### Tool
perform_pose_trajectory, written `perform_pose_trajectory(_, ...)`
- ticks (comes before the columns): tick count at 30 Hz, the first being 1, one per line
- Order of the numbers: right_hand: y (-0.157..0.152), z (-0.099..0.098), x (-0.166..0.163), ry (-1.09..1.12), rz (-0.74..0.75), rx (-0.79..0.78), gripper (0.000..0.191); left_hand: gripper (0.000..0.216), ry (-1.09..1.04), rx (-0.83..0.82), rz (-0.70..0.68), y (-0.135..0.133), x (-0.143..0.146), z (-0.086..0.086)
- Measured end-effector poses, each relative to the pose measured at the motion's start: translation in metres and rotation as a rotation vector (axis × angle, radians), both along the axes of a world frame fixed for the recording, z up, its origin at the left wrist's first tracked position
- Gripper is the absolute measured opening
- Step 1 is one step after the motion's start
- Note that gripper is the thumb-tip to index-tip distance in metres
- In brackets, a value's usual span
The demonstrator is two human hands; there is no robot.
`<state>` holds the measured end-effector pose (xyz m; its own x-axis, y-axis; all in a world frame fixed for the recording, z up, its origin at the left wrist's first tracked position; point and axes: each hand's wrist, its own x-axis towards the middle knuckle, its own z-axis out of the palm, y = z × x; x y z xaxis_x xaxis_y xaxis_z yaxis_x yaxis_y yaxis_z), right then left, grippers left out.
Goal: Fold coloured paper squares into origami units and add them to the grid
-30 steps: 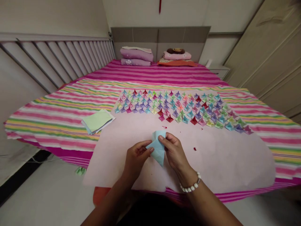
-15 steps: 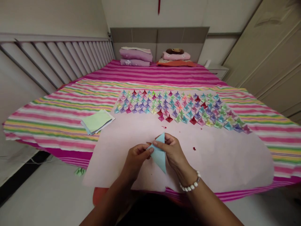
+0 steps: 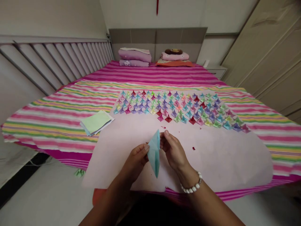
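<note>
My left hand (image 3: 136,157) pinches the left corner of a light-blue folded paper (image 3: 154,153) between thumb and fingers. The folded paper stands nearly upright above a pale pink sheet, its layers slightly parted along the right side. My right hand (image 3: 173,150), a white bead bracelet (image 3: 191,186) on its wrist, is open close to the paper's right edge. Its thumb is raised off the paper and its fingers are bent; whether a fingertip touches the edge is hard to tell. Beyond both hands, rows of small colourful folded paper pieces (image 3: 174,105) sit on the pale sheet (image 3: 225,157).
To the left, a stack of paper squares (image 3: 95,122), light green on top, lies partly on the striped bedspread (image 3: 51,122). Small dark red scraps (image 3: 193,148) dot the sheet. Folded bedding (image 3: 135,56) is piled by the headboard (image 3: 141,36). A railing (image 3: 58,58) runs along the left.
The folded paper has turned to a narrower view and shifted slightly left. My right thumb has come off its face, while my left hand keeps its pinch.
</note>
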<state>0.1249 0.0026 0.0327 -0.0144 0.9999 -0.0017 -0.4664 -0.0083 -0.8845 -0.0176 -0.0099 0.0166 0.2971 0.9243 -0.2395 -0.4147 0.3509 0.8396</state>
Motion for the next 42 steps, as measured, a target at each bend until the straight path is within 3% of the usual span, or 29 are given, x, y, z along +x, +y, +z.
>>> perform_pose_trajectory(5, -0.005, 0.005, 0.001, -0.022, 0.121, -0.021, 0.026, 0.031, -0.117, -0.057, -0.051, -0.001, 0.000, 0.005)
perform_pose_trajectory(23, -0.007, 0.005, 0.000, -0.047, 0.132, -0.046, 0.019, 0.033, -0.027, -0.051, -0.040, -0.002, 0.000, 0.002)
perform_pose_trajectory(30, -0.006, -0.004, -0.004, -0.124, 0.104, 0.015, 0.023, 0.037, -0.009, -0.057, 0.080, 0.000, 0.002, -0.007)
perform_pose_trajectory(36, -0.006, -0.015, -0.010, -0.403, 0.017, 0.054, 0.016, 0.031, 0.174, 0.039, 0.157, -0.002, 0.003, -0.012)
perform_pose_trajectory(42, -0.009, -0.016, -0.012, -0.756, -0.117, 0.257, 0.013, 0.036, 0.400, 0.191, 0.096, -0.004, 0.003, 0.001)
